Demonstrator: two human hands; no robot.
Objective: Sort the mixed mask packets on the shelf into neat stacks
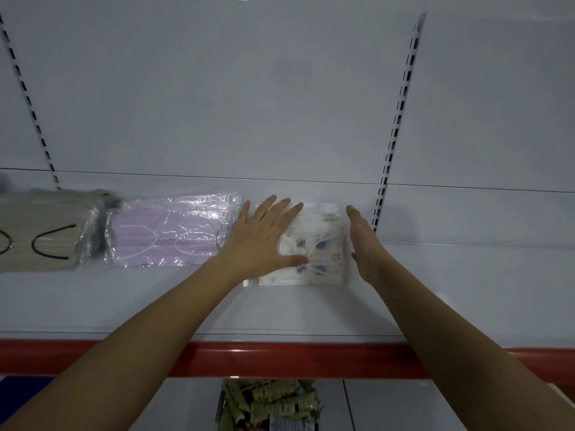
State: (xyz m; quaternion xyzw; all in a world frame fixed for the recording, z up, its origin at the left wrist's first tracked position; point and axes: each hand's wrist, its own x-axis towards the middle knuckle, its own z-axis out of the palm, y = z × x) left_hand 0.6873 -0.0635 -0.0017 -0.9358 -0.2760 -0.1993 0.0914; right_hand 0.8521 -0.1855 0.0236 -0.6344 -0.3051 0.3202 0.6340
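Note:
Three piles of mask packets lie along the white shelf point(124, 306). A beige stack with black ear loops point(43, 231) is at the far left. Beside it lies a purple stack in clear wrap point(168, 231). A white stack printed with blue shapes point(320, 244) lies to the right. My left hand point(264, 241) lies flat with straight, spread fingers on the white stack's left part. My right hand point(364, 241) stands on edge with straight fingers against that stack's right side.
The shelf has a red front lip point(280, 359). Slotted uprights point(395, 135) run up the white back panel, one just right of the white stack. Below the shelf a bin holds several small green packets point(273, 405).

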